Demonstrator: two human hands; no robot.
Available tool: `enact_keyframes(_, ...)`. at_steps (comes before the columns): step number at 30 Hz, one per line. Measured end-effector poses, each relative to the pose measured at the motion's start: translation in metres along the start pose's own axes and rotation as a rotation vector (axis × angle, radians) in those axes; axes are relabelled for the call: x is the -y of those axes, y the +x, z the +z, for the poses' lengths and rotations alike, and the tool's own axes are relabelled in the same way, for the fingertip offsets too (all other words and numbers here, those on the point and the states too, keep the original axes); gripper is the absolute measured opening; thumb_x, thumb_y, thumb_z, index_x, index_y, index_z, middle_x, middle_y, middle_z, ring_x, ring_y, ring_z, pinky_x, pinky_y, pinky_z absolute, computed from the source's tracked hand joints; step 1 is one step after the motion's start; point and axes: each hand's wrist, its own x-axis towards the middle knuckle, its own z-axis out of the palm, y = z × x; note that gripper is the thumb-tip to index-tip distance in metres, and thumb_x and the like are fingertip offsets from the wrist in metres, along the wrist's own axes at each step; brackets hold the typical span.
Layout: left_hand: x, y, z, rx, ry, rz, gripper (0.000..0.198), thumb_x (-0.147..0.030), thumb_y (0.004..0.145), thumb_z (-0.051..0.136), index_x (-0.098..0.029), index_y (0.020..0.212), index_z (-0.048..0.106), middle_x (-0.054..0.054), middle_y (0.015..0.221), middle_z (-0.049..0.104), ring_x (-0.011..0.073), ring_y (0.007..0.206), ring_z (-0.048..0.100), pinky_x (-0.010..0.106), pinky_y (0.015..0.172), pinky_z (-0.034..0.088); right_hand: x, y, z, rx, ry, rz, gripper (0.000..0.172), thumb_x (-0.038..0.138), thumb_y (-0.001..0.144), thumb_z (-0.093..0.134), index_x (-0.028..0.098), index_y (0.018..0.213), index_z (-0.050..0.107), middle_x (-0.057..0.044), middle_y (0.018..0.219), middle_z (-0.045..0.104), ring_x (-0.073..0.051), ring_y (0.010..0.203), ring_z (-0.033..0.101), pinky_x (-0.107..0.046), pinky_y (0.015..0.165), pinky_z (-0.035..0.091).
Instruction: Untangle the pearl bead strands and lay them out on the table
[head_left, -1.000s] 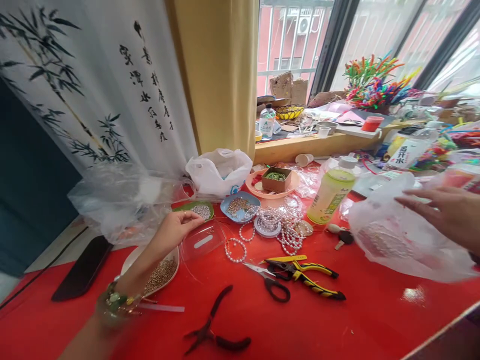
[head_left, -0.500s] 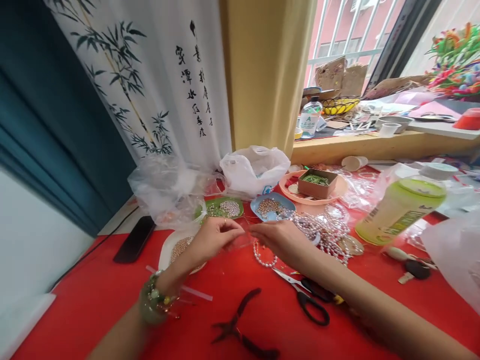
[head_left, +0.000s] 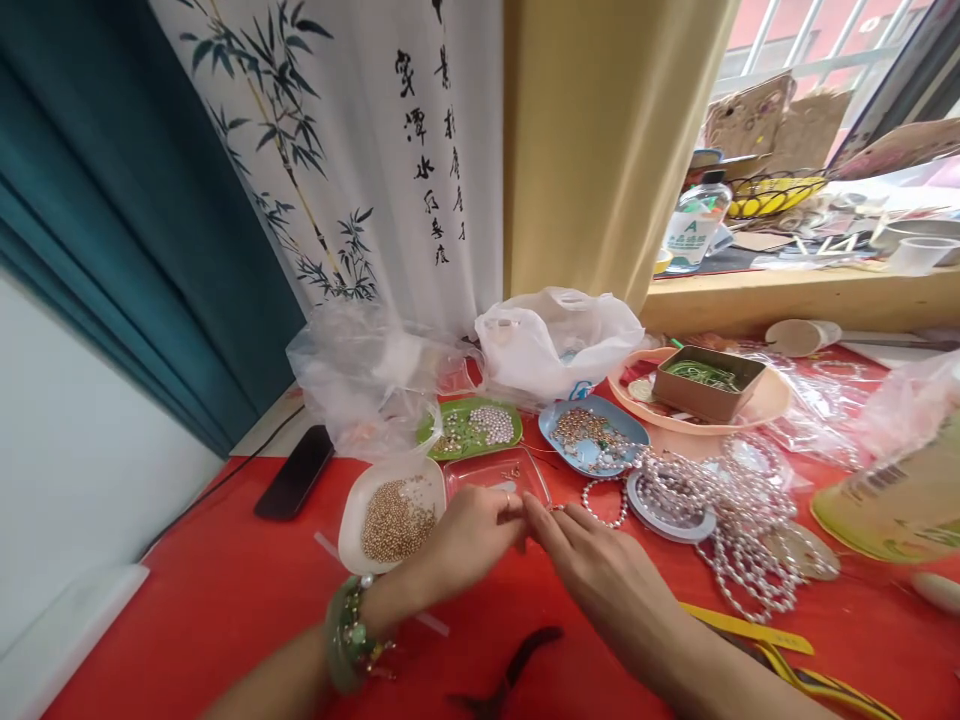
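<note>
My left hand [head_left: 476,535], with bracelets on the wrist, is closed in a pinch. Its fingertips meet those of my right hand [head_left: 592,555], also pinched. Whatever lies between them is too small to make out. Just beyond the fingers is a clear shallow tray [head_left: 480,475]. A cream dish of small gold beads [head_left: 394,520] sits beside my left hand. Past my right fingers lie a small loop of pearl beads [head_left: 606,520] and a heap of pearl strands [head_left: 739,515]. Below the hands, dark-handled pliers [head_left: 525,660] rest on the red table, partly cut off.
A green dish [head_left: 427,435] and a blue dish [head_left: 559,410] hold beads. Behind them stand plastic bags [head_left: 555,335]. A box of green cord [head_left: 705,385] sits on a peach tray. A phone [head_left: 296,475] lies left; yellow tools [head_left: 750,630] and a bottle [head_left: 892,505] are right.
The view has shifted, so the table things appear farther right. My hands have come together at the fingertips and uncovered the clear tray. The scissors are no longer visible; yellow tools show by my right forearm.
</note>
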Motion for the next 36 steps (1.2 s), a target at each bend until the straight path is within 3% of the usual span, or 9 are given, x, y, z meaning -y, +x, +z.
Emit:
enact_keyframes(6,0.003,-0.007,-0.010,0.017,0.092,-0.050,0.024,-0.028,0.078,0.049,-0.015,0.065,0.064,-0.001,0.056,0.059,0.0104,0.053,0.049,0.021,0.052,0.032,-0.014,0.000,0.006,0.057,0.212,0.039,0.018,0.003,0.079,0.042,0.012,0.090,0.054,-0.005,0.064,0.059,-0.017,0.055,0.056,-0.024,0.043,0.038)
enact_keyframes(9,0.001,-0.007,-0.013,0.064,0.115,-0.012,0.024,-0.029,0.079,0.048,-0.015,0.067,0.064,-0.001,0.057,0.060,0.0107,0.053,0.051,0.021,0.051,0.033,-0.012,0.003,0.007,0.143,0.336,0.035,0.018,0.002,0.079,0.042,0.015,0.081,0.054,-0.005,0.069,0.061,-0.015,0.060,0.058,-0.023,0.049,0.039)
enact_keyframes(11,0.001,-0.002,-0.021,0.011,0.151,-0.011,0.023,-0.028,0.079,0.048,-0.016,0.067,0.064,-0.001,0.057,0.061,0.0112,0.053,0.052,0.021,0.052,0.034,-0.015,0.004,0.009,0.211,0.328,0.088,0.020,0.001,0.076,0.041,0.015,0.076,0.055,-0.005,0.066,0.061,-0.016,0.058,0.057,-0.024,0.049,0.037)
enact_keyframes(15,0.013,0.025,-0.049,-0.188,0.255,-0.053,0.023,-0.024,0.079,0.045,-0.016,0.067,0.063,0.001,0.062,0.064,0.0132,0.057,0.056,0.023,0.056,0.039,-0.032,0.007,0.014,0.260,0.350,0.321,0.018,0.015,0.083,0.039,0.017,0.076,0.056,-0.003,0.059,0.063,-0.017,0.052,0.058,-0.024,0.046,0.032)
enact_keyframes(19,0.037,0.062,-0.063,-0.223,0.322,-0.090,0.014,-0.015,0.071,0.054,-0.017,0.076,0.067,0.004,0.072,0.068,0.0163,0.064,0.059,0.025,0.061,0.041,-0.042,0.010,0.016,0.254,0.597,0.491,0.016,0.023,0.084,0.038,0.021,0.076,0.052,0.001,0.059,0.063,-0.015,0.051,0.057,-0.023,0.047,0.034)
enact_keyframes(23,0.055,0.084,-0.059,-0.200,0.364,-0.094,0.011,-0.010,0.062,0.062,-0.018,0.067,0.068,0.004,0.073,0.069,0.0184,0.071,0.059,0.027,0.068,0.041,-0.043,0.012,0.016,0.247,0.766,0.528,0.015,0.023,0.082,0.038,0.021,0.073,0.050,0.000,0.058,0.062,-0.015,0.051,0.057,-0.024,0.048,0.038)
enact_keyframes(28,0.063,0.091,-0.058,-0.193,0.311,-0.103,0.007,-0.010,0.058,0.066,-0.017,0.058,0.067,0.003,0.063,0.066,0.0186,0.067,0.058,0.029,0.069,0.041,-0.045,0.010,0.020,0.263,0.886,0.553,0.014,0.023,0.081,0.042,0.020,0.073,0.053,-0.001,0.066,0.066,-0.015,0.056,0.059,-0.025,0.052,0.041)
enact_keyframes(32,0.050,0.081,-0.054,-0.236,0.170,-0.089,0.003,-0.016,0.065,0.063,-0.015,0.066,0.066,0.006,0.071,0.067,0.0193,0.072,0.059,0.031,0.072,0.043,-0.045,0.010,0.018,0.223,0.925,0.589,0.016,0.024,0.081,0.044,0.020,0.072,0.056,-0.001,0.068,0.067,-0.015,0.057,0.058,-0.025,0.053,0.040)
enact_keyframes(36,0.021,0.052,-0.033,-0.178,-0.093,-0.055,0.018,-0.026,0.073,0.060,-0.013,0.084,0.063,0.006,0.079,0.068,0.0152,0.071,0.062,0.027,0.067,0.048,-0.041,0.011,0.009,0.126,1.103,0.647,0.018,0.029,0.080,0.046,0.018,0.069,0.055,-0.002,0.064,0.064,-0.014,0.057,0.056,-0.024,0.053,0.039)
